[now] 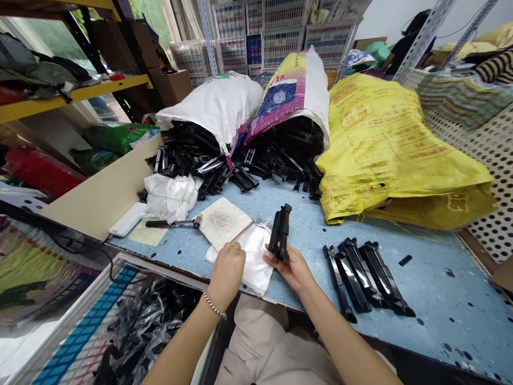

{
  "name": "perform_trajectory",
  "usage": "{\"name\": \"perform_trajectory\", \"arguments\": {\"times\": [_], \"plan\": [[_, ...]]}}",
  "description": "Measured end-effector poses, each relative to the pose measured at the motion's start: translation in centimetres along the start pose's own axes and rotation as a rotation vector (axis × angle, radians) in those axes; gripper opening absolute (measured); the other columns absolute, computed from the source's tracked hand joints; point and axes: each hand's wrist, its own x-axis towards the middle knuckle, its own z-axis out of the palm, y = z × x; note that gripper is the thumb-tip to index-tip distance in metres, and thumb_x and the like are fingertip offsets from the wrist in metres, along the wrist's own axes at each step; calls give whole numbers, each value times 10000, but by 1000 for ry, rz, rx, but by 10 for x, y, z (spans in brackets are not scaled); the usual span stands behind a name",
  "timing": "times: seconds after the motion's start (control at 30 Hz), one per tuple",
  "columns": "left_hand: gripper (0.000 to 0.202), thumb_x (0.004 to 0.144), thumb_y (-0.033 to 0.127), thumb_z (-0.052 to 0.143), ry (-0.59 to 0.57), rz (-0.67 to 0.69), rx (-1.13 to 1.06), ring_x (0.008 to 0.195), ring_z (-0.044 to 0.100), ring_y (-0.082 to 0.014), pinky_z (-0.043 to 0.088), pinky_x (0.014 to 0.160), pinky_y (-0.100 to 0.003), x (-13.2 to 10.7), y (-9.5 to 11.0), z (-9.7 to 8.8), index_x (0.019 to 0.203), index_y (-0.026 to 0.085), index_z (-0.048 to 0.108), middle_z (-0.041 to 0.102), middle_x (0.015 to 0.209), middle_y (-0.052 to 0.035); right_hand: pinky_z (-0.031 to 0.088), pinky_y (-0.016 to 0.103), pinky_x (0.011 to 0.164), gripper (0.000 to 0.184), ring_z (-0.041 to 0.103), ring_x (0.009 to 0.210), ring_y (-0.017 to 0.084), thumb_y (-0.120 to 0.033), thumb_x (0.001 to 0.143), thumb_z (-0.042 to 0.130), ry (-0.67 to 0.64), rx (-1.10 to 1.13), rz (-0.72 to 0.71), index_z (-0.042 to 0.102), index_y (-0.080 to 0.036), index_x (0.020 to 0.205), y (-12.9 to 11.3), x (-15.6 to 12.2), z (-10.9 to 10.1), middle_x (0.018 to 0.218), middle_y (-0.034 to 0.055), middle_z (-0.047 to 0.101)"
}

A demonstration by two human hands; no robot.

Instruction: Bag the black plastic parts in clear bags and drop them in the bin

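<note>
My right hand (295, 271) grips a black plastic part (280, 231), long and ridged, held upright above the table. My left hand (230, 267), with a beaded bracelet at its wrist, is closed with the fingers curled in; what is in it, if anything, is hidden. It is beside a stack of white plastic bags (256, 262) that lies between both hands. Behind the left hand is a pale square board (223, 220) with a speckled middle. A small hammer (174, 223) lies against its left corner. Several similar black parts (366, 278) lie in a slanted row to the right.
White woven sacks (212, 101) spill black parts at the back of the blue table (444, 299). A yellow sack (385, 144) slumps at right. A bundle of clear bags (170, 195) and a white power strip (127, 219) sit left. Below, a crate (76, 331) holds bagged black parts.
</note>
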Motion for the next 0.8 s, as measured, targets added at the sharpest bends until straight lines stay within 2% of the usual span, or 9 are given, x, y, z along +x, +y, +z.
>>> {"name": "perform_trajectory", "arguments": {"times": [0.13, 0.2, 0.3, 0.37, 0.47, 0.53, 0.6, 0.73, 0.8], "plan": [[404, 756, -27, 366, -35, 19, 73, 1035, 580, -237, 488, 907, -390, 6, -8, -5, 1037, 103, 627, 611, 1117, -155, 557, 315, 720, 242, 643, 747, 162, -354, 707, 752, -48, -1, 84, 678, -174, 851, -8, -31, -8, 796, 34, 692], [527, 746, -17, 381, -18, 44, -40, 1139, 545, -216, 468, 976, -366, 9, -14, -2, 1226, 128, 542, 545, 1272, -137, 538, 231, 594, 309, 621, 678, 130, -360, 724, 736, -139, 53, 278, 678, -143, 937, -8, -56, -20, 810, 53, 689], [632, 730, -15, 384, -48, 74, -157, 1251, 471, -211, 419, 1052, -384, 6, -16, 1, 1330, 171, 456, 480, 1369, -114, 466, 118, 499, 418, 593, 667, 82, -367, 721, 738, -275, 191, 614, 648, -94, 1024, 2, -82, -38, 847, 67, 681], [682, 723, -33, 358, -84, 101, -183, 1311, 413, -211, 384, 1087, -397, -3, -8, 0, 1373, 166, 402, 442, 1410, -120, 430, 84, 471, 410, 555, 607, 52, -383, 738, 721, -307, 234, 697, 638, -93, 1015, 13, -85, -42, 779, 41, 666], [738, 730, -38, 335, -169, 215, -207, 1352, 364, -206, 366, 1104, -393, -24, 18, -3, 1436, 173, 297, 390, 1459, -121, 376, 85, 417, 338, 480, 500, 33, -405, 747, 697, -272, 143, 603, 642, -122, 924, 24, -74, -28, 678, 4, 624], [766, 737, -23, 350, -252, 306, -239, 1351, 369, -202, 379, 1096, -376, -43, 36, -6, 1462, 199, 241, 370, 1477, -107, 362, 117, 406, 248, 465, 478, 47, -372, 743, 689, -205, -64, 409, 638, -139, 810, 25, -69, -10, 628, -11, 595], [756, 723, -15, 369, -307, 296, -277, 1319, 415, -199, 401, 1078, -353, -63, 45, -12, 1438, 223, 305, 410, 1453, -92, 381, 154, 437, 158, 483, 505, 72, -300, 735, 681, -182, -367, 193, 626, -151, 738, 22, -72, 8, 602, -26, 575], [469, 715, 46, 485, -430, -56, -243, 1075, 594, -196, 507, 927, -301, -108, 23, -38, 1050, 330, 648, 631, 1171, -9, 485, 238, 651, 176, 594, 749, 151, -249, 736, 669, -461, -859, 16, 665, -189, 901, -4, -95, 15, 790, -3, 651], [272, 795, 157, 546, -438, -256, -155, 971, 617, -195, 535, 839, -320, -129, 3, -52, 963, 333, 667, 651, 1088, 1, 495, 298, 747, 256, 608, 862, 190, -301, 810, 600, -418, -1109, -87, 646, -227, 1050, -30, -102, -3, 963, 37, 667]]}}
